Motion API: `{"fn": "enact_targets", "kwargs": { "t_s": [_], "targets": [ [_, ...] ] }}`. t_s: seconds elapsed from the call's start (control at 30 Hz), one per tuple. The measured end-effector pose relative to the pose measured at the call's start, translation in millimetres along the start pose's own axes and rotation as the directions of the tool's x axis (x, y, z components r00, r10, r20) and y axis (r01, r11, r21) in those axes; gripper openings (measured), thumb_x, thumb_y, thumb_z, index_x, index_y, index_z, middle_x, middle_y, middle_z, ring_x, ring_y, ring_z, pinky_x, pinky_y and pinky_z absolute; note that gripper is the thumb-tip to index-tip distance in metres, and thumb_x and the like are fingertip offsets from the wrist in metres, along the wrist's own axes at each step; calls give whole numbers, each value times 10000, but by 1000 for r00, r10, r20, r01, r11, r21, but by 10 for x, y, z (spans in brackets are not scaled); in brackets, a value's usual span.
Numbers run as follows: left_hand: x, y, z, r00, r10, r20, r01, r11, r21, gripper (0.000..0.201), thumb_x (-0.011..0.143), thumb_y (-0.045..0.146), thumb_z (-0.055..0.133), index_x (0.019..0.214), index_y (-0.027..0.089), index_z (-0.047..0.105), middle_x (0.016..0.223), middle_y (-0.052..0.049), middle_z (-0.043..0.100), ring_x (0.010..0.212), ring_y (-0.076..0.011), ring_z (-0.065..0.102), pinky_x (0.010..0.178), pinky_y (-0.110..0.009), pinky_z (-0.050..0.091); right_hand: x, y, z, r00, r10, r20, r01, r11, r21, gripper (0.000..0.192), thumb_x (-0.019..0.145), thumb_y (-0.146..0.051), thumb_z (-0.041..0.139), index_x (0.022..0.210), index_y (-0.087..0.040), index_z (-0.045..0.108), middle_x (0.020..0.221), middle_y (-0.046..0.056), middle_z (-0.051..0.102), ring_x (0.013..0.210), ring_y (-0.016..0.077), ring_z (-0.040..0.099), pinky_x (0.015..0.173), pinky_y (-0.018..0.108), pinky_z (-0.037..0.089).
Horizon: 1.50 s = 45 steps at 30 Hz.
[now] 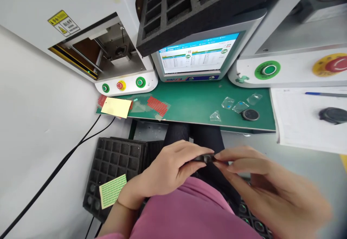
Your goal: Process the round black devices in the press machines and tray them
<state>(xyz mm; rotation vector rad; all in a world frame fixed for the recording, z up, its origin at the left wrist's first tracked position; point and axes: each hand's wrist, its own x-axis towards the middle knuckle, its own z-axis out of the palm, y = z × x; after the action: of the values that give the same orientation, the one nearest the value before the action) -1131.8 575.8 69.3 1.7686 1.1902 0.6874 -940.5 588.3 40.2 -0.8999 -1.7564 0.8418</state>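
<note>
Head view: left hand (169,168) and blurred right hand (260,184) pinch a mostly hidden dark part (206,157).

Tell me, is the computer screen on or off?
On. The screen glows bright, showing rows of text and green OK circles, behind the green mat.

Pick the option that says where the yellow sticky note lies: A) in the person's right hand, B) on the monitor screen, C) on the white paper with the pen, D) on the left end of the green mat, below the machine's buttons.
D: the yellow sticky note lies on the left end of the green mat, just below the machine's round buttons.
</note>
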Motion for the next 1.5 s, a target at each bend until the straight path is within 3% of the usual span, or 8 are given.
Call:
{"fn": "enact_targets", "kwargs": {
  "t_s": [0.2,0.37,0.7,0.9,1.13,1.2,1.37,1.5],
  "targets": [
    [11,10,-33,999,37,12,-38,993,112,292,977,236,467,1226,170,604,1097,-88,687,994,-168,625,893,-290,518,67,-38,-39,992,-71,104,89,979,-184,139,937,-104,501,887,-232,523,816,16,674,714,125,686,656,203,577],
    [32,6,-57,999,31,43,-38,987,157,292,976,218,461,1219,155,610,1086,-90,683,992,-165,623,898,-279,515,117,36,-53,970,-175,168,201,967,-155,198,904,-33,479,895,-227,513,824,20,646,705,98,646,616,186,538],
    [66,-49,-59,992,30,124,-44,993,111,296,990,238,438,1211,140,610,1126,-89,687,1039,-161,619,940,-281,504,159,167,-115,960,-138,243,132,990,39,194,891,-38,497,882,-232,485,796,19,619,699,102,637,557,172,535],
    [68,-162,-13,987,1,160,-12,997,70,288,987,236,446,1206,147,610,1148,-81,685,1071,-161,618,958,-273,497,82,267,-117,949,-113,294,101,993,56,195,900,-42,505,956,-226,537,817,40,652,767,137,668,617,213,568],
    [98,-340,134,969,-36,243,32,999,20,304,991,228,424,1224,182,613,1139,-90,679,1064,-181,623,950,-330,515,-147,402,-94,927,18,375,-32,999,30,245,857,24,477,835,-220,477,852,26,587,776,122,620,600,214,528],
    [105,-362,162,971,-36,235,36,999,4,308,989,226,424,1224,168,614,1135,-100,678,1058,-184,625,951,-332,517,-187,432,-85,935,4,356,-20,999,41,257,841,40,464,821,-216,469,838,21,569,807,126,624,623,215,541],
    [131,-400,173,978,-31,206,31,1000,1,299,980,220,451,1224,154,609,1141,-95,677,1064,-179,623,966,-309,507,-229,491,-29,990,40,138,-35,999,-34,180,867,-78,605,913,-238,538,898,30,653,756,135,679,629,220,585],
    [158,-420,166,984,-24,177,26,1000,-4,300,979,218,454,1232,189,612,1145,-86,682,1054,-179,624,953,-329,517,-223,489,-5,993,-10,117,17,998,-55,426,810,-11,663,1179,-212,594,886,30,719,713,154,699,625,231,604]
  ]
}}
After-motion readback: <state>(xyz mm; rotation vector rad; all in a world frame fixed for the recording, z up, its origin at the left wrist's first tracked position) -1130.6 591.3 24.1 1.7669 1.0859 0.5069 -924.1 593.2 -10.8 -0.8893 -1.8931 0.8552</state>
